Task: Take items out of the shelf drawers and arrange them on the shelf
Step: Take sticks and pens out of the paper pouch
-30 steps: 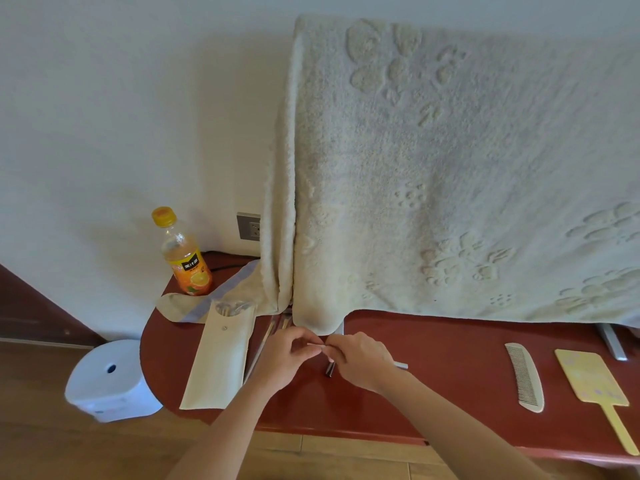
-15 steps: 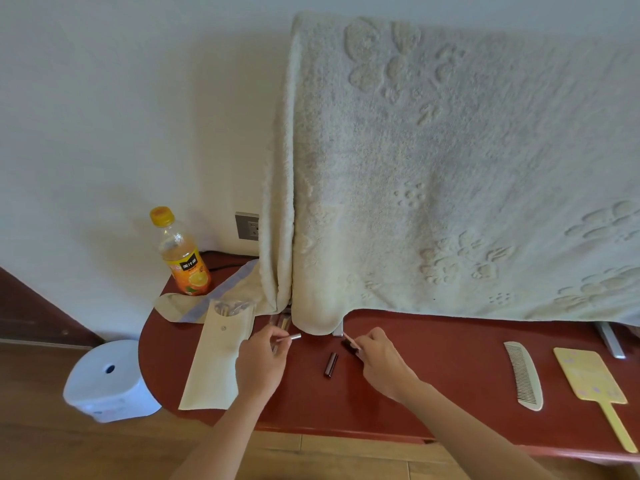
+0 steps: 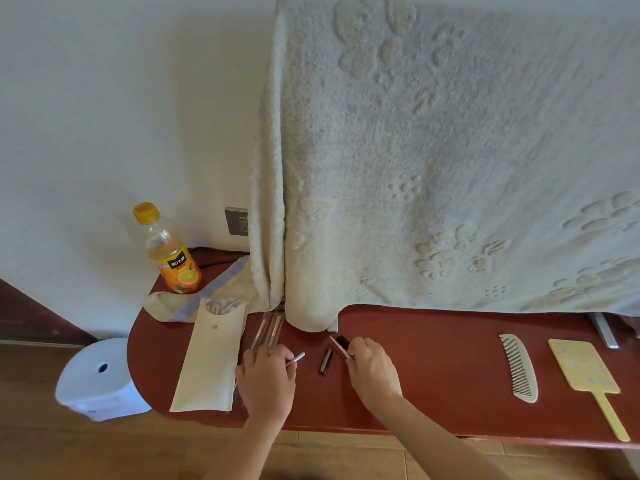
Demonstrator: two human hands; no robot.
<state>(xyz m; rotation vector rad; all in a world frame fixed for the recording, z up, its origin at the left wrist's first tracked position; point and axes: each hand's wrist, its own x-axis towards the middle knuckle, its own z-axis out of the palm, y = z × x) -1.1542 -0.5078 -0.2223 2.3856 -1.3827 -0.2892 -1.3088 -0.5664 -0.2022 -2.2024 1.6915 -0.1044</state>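
Seemingly brush angled up-left, right hand.

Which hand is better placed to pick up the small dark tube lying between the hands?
Probably right. The dark tube lies nearer the right hand, though that hand holds a pink brush. The left hand already holds a silver stick.

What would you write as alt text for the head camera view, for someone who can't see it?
Two bare hands work over a red shelf: the left hand pinches a thin silver-tipped stick, the right hand holds a small pink-handled brush, with a dark tube lying between them. A cream pouch, juice bottle, comb and yellow hand mirror lie around, under a hanging towel.
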